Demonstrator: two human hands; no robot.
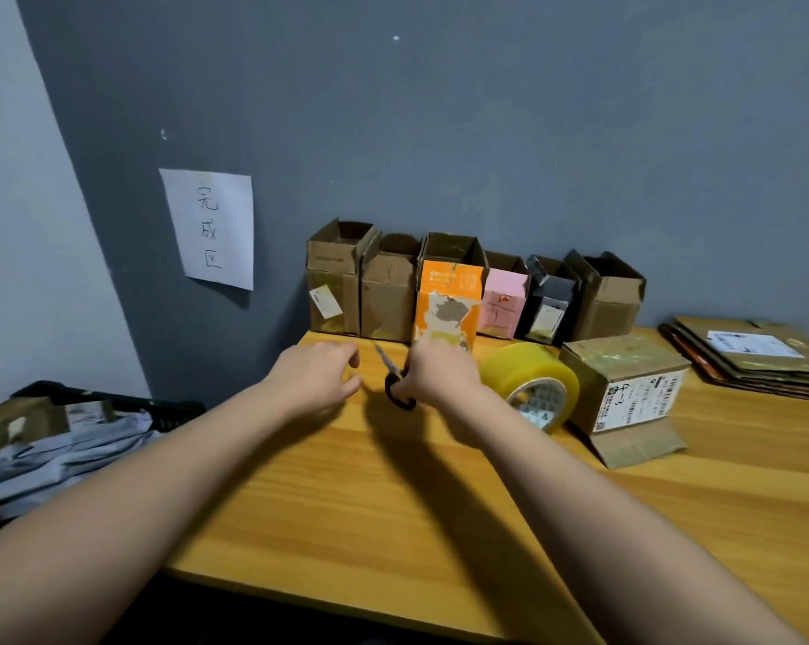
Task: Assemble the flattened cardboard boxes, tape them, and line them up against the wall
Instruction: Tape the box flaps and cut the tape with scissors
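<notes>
Boxes [468,290] upright in row against wall on desk [347,481]. Right hand [440,372] grips scissors [395,381]; left hand [319,377] loosely open, empty. Tape roll [530,384] beside right hand.

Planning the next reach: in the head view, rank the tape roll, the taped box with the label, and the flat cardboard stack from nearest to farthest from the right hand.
From the right hand:
1. Tape roll, just right of it.
2. Taped box, beyond the roll.
3. Flat cardboard stack, at the table's far right.

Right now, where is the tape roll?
On the table, right of centre: the yellow tape roll stands between the right hand and the taped box.
</notes>
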